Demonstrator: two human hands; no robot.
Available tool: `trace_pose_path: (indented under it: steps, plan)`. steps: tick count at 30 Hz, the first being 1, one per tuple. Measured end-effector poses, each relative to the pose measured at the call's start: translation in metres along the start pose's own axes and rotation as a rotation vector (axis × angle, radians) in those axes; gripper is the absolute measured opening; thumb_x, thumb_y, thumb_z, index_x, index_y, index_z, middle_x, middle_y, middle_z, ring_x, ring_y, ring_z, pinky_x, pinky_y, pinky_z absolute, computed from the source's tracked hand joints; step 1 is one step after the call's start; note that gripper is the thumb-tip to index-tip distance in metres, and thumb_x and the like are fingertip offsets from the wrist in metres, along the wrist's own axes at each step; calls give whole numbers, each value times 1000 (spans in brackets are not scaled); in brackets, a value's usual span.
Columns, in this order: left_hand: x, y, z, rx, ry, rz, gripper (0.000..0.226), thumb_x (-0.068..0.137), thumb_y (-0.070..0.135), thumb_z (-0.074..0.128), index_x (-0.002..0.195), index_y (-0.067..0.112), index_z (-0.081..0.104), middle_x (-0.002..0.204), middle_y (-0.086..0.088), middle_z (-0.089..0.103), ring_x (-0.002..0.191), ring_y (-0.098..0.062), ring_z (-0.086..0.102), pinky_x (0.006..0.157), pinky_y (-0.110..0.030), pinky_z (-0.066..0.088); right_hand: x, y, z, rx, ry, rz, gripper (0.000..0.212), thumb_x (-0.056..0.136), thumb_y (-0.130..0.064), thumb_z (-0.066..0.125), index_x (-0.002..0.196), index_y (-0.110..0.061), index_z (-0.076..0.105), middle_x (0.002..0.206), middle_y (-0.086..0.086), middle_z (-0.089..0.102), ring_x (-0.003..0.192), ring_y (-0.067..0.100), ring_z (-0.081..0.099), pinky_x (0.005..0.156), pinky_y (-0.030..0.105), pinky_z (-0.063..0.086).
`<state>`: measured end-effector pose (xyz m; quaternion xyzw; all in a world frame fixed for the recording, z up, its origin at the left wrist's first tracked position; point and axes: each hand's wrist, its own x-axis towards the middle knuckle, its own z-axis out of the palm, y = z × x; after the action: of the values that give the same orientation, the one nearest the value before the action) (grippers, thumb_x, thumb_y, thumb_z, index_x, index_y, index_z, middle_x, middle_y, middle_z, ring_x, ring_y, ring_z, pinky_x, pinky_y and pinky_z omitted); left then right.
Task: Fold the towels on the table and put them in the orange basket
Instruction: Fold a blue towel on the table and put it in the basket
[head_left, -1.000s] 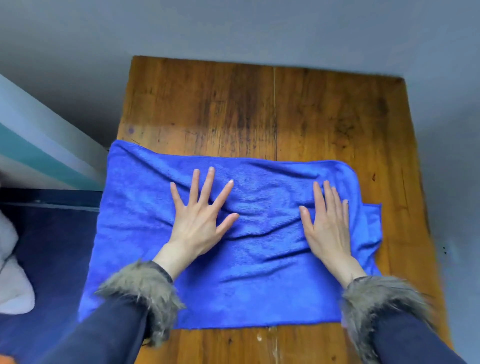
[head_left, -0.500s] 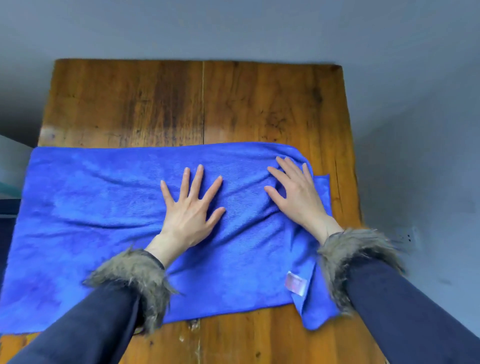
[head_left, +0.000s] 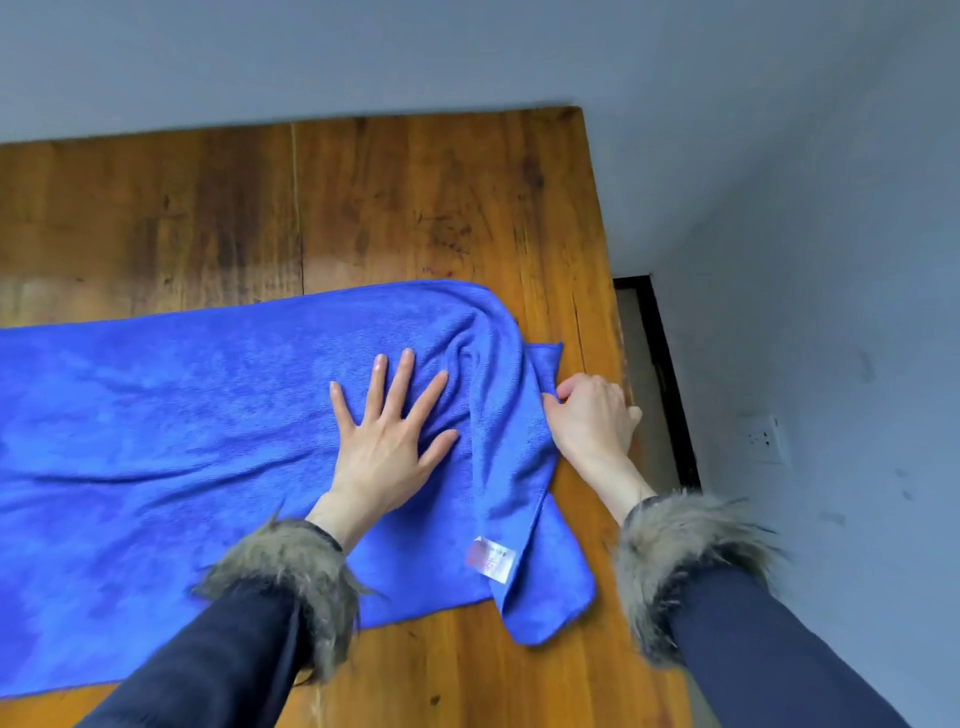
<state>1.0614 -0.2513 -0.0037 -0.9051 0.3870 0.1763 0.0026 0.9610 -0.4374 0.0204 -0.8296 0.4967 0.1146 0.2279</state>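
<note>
A blue towel (head_left: 182, 415) lies spread across the wooden table (head_left: 415, 208), folded over once, with a white label (head_left: 491, 558) showing near its right end. My left hand (head_left: 387, 436) presses flat on the towel with fingers spread. My right hand (head_left: 589, 415) sits at the towel's right edge, fingers curled, pinching the cloth near the far right corner. The orange basket is out of view.
The table's right edge (head_left: 618, 364) runs just beside my right hand, with a dark gap and grey floor beyond. A wall socket (head_left: 763, 439) sits on the grey wall at the right. Bare wood stretches behind the towel.
The view has swung right. My right hand slid off the towel's top to its right edge and curled onto the cloth. My left hand stays flat on the towel.
</note>
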Motion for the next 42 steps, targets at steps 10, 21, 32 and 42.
trace_pose_path:
  steps: [10,21,32,42]
  plan:
    - [2,7,-8,21,-23,-10,71,89,62,34,148,37,6,158,-2,-12,144,-28,-15,105,-68,-2,71,21,-57,367,214,55,21,93,-30,50,102,-11,54,101,11,64,99,33,56,67,30,29]
    - [-14,57,0,57,23,173,79,81,68,44,147,31,24,157,-10,13,144,-37,8,102,-74,7,38,75,-38,475,-7,128,27,89,-39,56,70,-20,49,60,-12,45,61,12,43,50,18,31]
    - [-10,86,9,87,-36,223,94,70,79,44,148,34,15,159,-3,0,145,-35,-3,102,-73,-2,2,117,-47,576,-312,122,19,87,-29,61,93,-11,59,94,19,67,76,12,59,81,37,47]
    - [2,112,10,92,-108,273,94,67,85,31,145,45,-4,158,5,-14,142,-33,-18,98,-75,-8,-16,146,-48,594,-207,186,13,89,-17,57,89,-4,62,92,20,68,79,27,59,75,34,46]
